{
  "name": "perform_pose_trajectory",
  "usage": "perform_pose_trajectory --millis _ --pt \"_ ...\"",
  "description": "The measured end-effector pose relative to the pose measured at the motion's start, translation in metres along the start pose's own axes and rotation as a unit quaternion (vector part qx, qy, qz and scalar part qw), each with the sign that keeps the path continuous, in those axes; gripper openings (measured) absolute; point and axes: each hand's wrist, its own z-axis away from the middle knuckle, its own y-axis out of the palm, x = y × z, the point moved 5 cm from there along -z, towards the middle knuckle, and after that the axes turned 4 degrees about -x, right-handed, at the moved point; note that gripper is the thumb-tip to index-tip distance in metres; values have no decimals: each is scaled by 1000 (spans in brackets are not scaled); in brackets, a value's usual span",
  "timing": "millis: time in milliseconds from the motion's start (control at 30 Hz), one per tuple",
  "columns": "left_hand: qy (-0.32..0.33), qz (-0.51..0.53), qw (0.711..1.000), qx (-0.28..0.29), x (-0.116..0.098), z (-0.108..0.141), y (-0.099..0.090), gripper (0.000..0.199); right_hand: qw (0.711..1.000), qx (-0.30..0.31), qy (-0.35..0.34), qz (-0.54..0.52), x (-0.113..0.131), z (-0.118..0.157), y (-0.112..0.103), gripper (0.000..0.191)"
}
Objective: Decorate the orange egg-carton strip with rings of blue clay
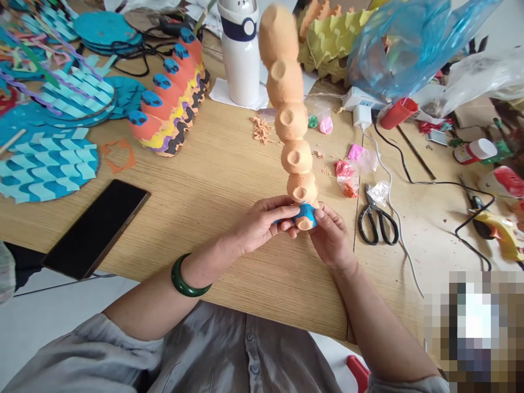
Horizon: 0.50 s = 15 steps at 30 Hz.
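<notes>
An orange egg-carton strip (291, 123), a row of several rounded cups with a small dent in each, points up and away from me over the table. Around its nearest cup lies a blue clay-like layer (306, 212) with an orange patch left showing. My left hand (268, 221) grips that end from the left, thumb on the blue. From the right, my right hand (332, 232) holds the same cup with its thumb against the edge. Both hands' other fingertips are partly hidden behind the cup.
A decorated orange egg-carton piece (170, 101) with blue spots stands left, near a black phone (98, 229). Behind is a white bottle (241, 60). Black-handled scissors (377, 221), a white cable (393, 202) and pink clay packets (345, 170) lie right.
</notes>
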Motion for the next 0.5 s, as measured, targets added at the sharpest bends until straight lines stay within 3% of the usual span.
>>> perform_pose_trajectory --millis 100,333,500 --pt "11 8 1000 6 -1 -1 1 28 1000 -17 3 23 0 2 -1 29" --pt "-7 -37 999 -15 -2 -4 -2 33 999 8 30 -10 -8 -2 4 39" --pt "-12 -72 997 -2 -2 -3 -2 39 999 11 29 8 -8 -1 3 30"
